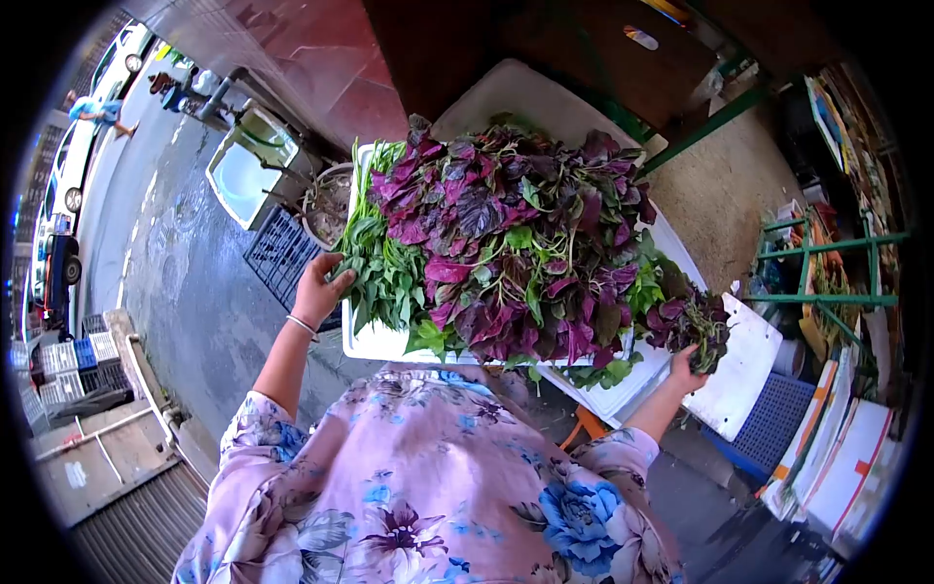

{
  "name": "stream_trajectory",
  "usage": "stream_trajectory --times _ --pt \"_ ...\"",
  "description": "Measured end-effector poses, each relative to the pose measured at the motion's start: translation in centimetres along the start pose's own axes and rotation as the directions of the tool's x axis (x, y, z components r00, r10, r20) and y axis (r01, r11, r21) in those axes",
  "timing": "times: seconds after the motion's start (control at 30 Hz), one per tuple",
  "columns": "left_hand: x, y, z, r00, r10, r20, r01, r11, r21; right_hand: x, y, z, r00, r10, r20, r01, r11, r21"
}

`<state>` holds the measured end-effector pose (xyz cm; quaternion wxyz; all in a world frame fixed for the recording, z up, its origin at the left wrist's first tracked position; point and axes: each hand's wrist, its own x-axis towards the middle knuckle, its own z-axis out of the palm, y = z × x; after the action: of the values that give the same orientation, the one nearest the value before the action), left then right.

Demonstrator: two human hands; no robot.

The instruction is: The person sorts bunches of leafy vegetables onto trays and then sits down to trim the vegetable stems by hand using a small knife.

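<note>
Clock is centred on the purple pile [477, 214], 12 pointing away from the wearer. Pile's heaped above the rim of the white tray [373, 345]; green bunch [375, 268] lies along its 9 o'clock side.

Right hand [689, 370], at 4: fingers wrapped around a purple-leaf bunch [712, 323], held just off the pile's edge. Left hand [321, 289], at 8: fingers bent at the green bunch's outer leaves; can't tell if it's pinching any.

Handling, my take: grip low on the stems, light pressure, leaves look easy to bruise. Keep stems pointing one way. Don't drag across the heap, tangled stems would pull neighbours along. Watch the 5 o'clock rim, leaves already overhang there.

Surface: can't see what carries the tray. White board [744, 380] at 4, blue crate [769, 419] just beyond it.

Surroundings: black crate [277, 248] and pale tub [248, 170] at 9–10 on wet-looking pavement [190, 234]. Parked cars [73, 180] farther out. Green metal rack [827, 300] at 3–4, cluttered.
</note>
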<state>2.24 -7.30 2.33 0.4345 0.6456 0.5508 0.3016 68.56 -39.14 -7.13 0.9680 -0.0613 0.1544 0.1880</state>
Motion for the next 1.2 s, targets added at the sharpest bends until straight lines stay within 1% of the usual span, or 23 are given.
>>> stream_trajectory --times 0.03,0.1,0.13,0.17,0.2,0.23,0.27,0.3,0.33,0.37,0.4,0.43,0.5,0.53,0.57,0.63,0.67,0.73,0.8,0.9,1.07,1.17,1.2 --pt "-0.5 -0.9 0.1 0.997 -0.07 -0.013 0.069 0.995 -0.073 2.3 -1.0 -3.5 0.998 0.057 0.02 -0.058 0.997 0.054" --pt "-0.9 -1.4 0.6 0.984 -0.162 -0.078 0.148 0.976 -0.159 0.4 3.3 -3.0 0.978 0.053 -0.201 -0.101 0.967 -0.234" --pt "-0.8 -1.2 0.5 0.976 -0.181 -0.121 0.153 0.965 -0.216 -4.3 6.9 0.5 0.871 0.159 -0.465 -0.313 0.909 -0.276" --pt "-1.0 -1.0 0.1 0.967 -0.238 -0.096 0.211 0.95 -0.23 -5.7 8.4 1.9 0.823 0.217 -0.525 -0.499 0.719 -0.485" --pt "-1.2 -0.3 0.1 0.961 -0.272 -0.052 0.24 0.91 -0.339 -6.2 9.4 2.9 0.772 0.242 -0.588 -0.626 0.445 -0.64" --pt "-1.3 -0.2 0.0 0.964 -0.263 -0.035 0.24 0.92 -0.311 -5.5 9.8 3.7 0.783 0.284 -0.554 -0.622 0.321 -0.715" --pt "-1.5 -0.1 -0.1 0.967 -0.255 -0.017 0.24 0.929 -0.282 -4.3 11.0 4.7 0.908 0.048 -0.417 -0.413 0.283 -0.866" --pt "-1.7 0.3 0.2 0.982 -0.187 -0.036 0.17 0.947 -0.272 -3.1 12.7 5.3 0.957 -0.184 -0.223 -0.188 0.191 -0.964" --pt "-1.9 0.3 0.3 0.98 -0.198 0.015 0.191 0.922 -0.337 -4.2 16.0 8.4 0.984 -0.176 0.024 0.08 0.316 -0.945" --pt "-1.8 -0.9 0.5 0.98 -0.197 -0.007 0.182 0.92 -0.347 -3.5 17.8 10.8 0.956 -0.115 0.269 0.277 0.066 -0.959" --pt "-1.5 -2.4 0.8 0.981 -0.194 -0.02 0.174 0.918 -0.356 -10.4 23.5 15.6 0.907 -0.068 0.415 0.419 0.069 -0.905" --pt "-1.4 -3.1 1.0 0.983 -0.176 -0.047 0.145 0.912 -0.384 -14.7 27.5 19.0 0.886 0.153 0.438 0.431 0.075 -0.899" --pt "-1.3 -5.3 1.0 0.985 -0.142 -0.094 0.105 0.939 -0.326 -20.2 35.5 21.4 0.773 0.483 0.411 0.497 -0.058 -0.866" --pt "-1.1 -6.5 0.8 0.987 -0.114 -0.112 0.076 0.951 -0.299 -21.2 39.4 20.2 0.691 0.537 0.483 0.642 -0.151 -0.751" --pt "-0.8 -6.9 0.5 0.988 -0.113 -0.101 0.077 0.948 -0.31 -21.7 43.3 18.6 0.6 0.656 0.458 0.704 -0.161 -0.692" --pt "-0.9 -7.5 -0.3 0.989 -0.095 -0.117 0.06 0.959 -0.278 -24.8 49.7 16.9 0.571 0.755 0.324 0.767 -0.349 -0.538" --pt "-0.9 -7.7 -0.8 0.989 -0.1 -0.108 0.065 0.956 -0.286 -24.2 52.8 15.1 0.613 0.72 0.325 0.785 -0.509 -0.352" --pt "-0.9 -7.6 -1.7 0.985 -0.137 -0.103 0.109 0.965 -0.241 -26.1 56.9 14.6 0.824 0.565 0.046 0.567 -0.819 -0.091" --pt "-1.0 -8.2 -2.4 0.993 -0.081 -0.08 0.059 0.968 -0.244 -26.6 59.3 12.7 0.863 0.501 -0.067 0.505 -0.861 0.058" --pt "-0.7 -8.0 -3.8 0.997 -0.009 -0.073 -0.007 0.975 -0.221 -27.9 61.9 12.0 0.855 0.487 -0.18 0.513 -0.845 0.149" --pt "0.1 -8.8 -6.0 1.0 0.014 -0.021 -0.018 0.977 -0.215 -28.3 65.4 10.6 0.844 0.451 -0.292 0.513 -0.838 0.188" --pt "0.9 -9.6 -6.6 0.999 0.031 0.008 -0.028 0.977 -0.212 -29.9 65.4 11.3 0.885 0.427 -0.188 0.46 -0.864 0.206" --pt "1.1 -9.8 -6.7 0.999 0.042 0.007 -0.039 0.975 -0.217 -29.9 65.3 11.5 0.882 0.444 -0.157 0.465 -0.875 0.133"
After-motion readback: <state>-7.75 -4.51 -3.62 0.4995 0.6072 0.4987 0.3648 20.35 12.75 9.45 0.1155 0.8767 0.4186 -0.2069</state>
